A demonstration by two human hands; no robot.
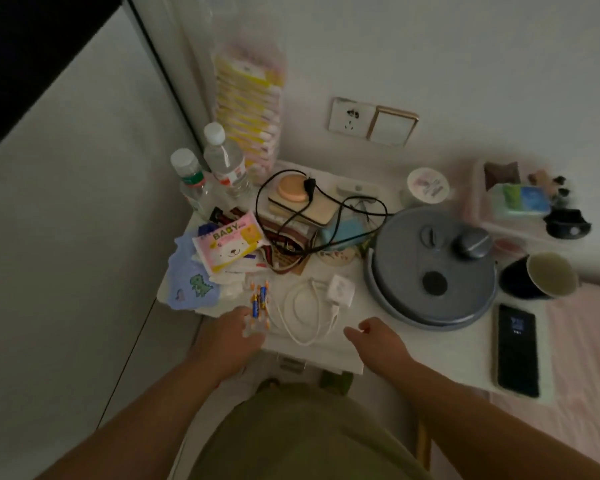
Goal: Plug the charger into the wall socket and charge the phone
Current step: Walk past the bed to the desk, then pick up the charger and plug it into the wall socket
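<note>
A white charger block (341,290) lies on the white bedside table (371,337), its white cable (303,315) looped in front of it. The wall socket (351,120) sits on the wall above the table, nothing plugged in. A black phone (516,349) lies face up at the table's right edge, screen faintly lit. My left hand (231,336) hovers at the table's front edge, just left of the cable and over a pack of batteries, fingers loosely curled. My right hand (378,341) hangs just right of the cable loop, fingers curled, holding nothing.
A grey round appliance (430,268) stands right of the charger. A black cord (312,216) and plug drape over boxes at the back. Two water bottles (222,161), a baby wipes pack (231,244), batteries (260,298), and a dark cup (541,275) crowd the table.
</note>
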